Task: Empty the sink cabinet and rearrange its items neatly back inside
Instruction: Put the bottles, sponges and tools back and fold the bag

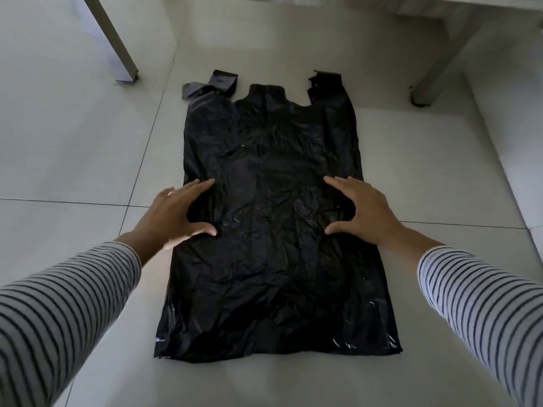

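A large black plastic bag (pixel 273 160) lies spread flat on the light tiled floor, its two handles pointing away from me, the left handle crumpled. My left hand (pixel 176 212) rests on the bag's left edge with fingers and thumb spread. My right hand (pixel 364 210) presses flat on the right side of the bag, fingers apart. Neither hand grips the plastic. Both arms wear striped sleeves.
A grey table leg (pixel 117 45) stands at the far left and another table leg (pixel 437 69) at the far right, under a table edge (pixel 470 7). Pale floor tiles (pixel 73 142) surround the bag on all sides.
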`<state>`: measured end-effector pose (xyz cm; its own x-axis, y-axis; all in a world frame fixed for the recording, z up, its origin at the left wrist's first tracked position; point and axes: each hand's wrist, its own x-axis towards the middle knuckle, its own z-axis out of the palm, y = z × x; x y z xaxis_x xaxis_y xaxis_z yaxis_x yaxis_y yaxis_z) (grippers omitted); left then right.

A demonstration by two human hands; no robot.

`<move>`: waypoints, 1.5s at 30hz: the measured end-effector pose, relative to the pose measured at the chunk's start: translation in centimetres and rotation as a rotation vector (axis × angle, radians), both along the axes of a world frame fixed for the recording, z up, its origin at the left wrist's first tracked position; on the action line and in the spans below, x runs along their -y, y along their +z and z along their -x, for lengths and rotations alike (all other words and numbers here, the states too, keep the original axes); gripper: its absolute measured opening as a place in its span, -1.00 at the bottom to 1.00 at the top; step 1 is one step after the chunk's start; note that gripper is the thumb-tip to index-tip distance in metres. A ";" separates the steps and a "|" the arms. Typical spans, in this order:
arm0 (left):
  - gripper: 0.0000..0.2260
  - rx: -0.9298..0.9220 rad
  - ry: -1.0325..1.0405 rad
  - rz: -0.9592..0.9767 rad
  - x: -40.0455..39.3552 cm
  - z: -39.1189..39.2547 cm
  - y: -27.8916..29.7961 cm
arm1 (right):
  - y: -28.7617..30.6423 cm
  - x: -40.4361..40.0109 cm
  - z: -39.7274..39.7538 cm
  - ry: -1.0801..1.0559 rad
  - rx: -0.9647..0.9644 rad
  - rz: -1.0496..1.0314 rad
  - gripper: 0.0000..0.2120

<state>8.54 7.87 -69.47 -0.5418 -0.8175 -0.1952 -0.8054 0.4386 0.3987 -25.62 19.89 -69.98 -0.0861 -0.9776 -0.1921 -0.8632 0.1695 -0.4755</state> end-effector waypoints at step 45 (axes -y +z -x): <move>-0.15 0.077 -0.331 -0.128 4.8 7.8 0.7 | -0.4 -3.1 -2.9 -0.385 0.347 0.176 0.02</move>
<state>0.74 3.12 -68.75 -0.7531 -0.5663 -0.3349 -0.6576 0.6312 0.4113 -22.70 23.03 -70.33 -0.4049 -0.9078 -0.1096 -0.5414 0.3346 -0.7713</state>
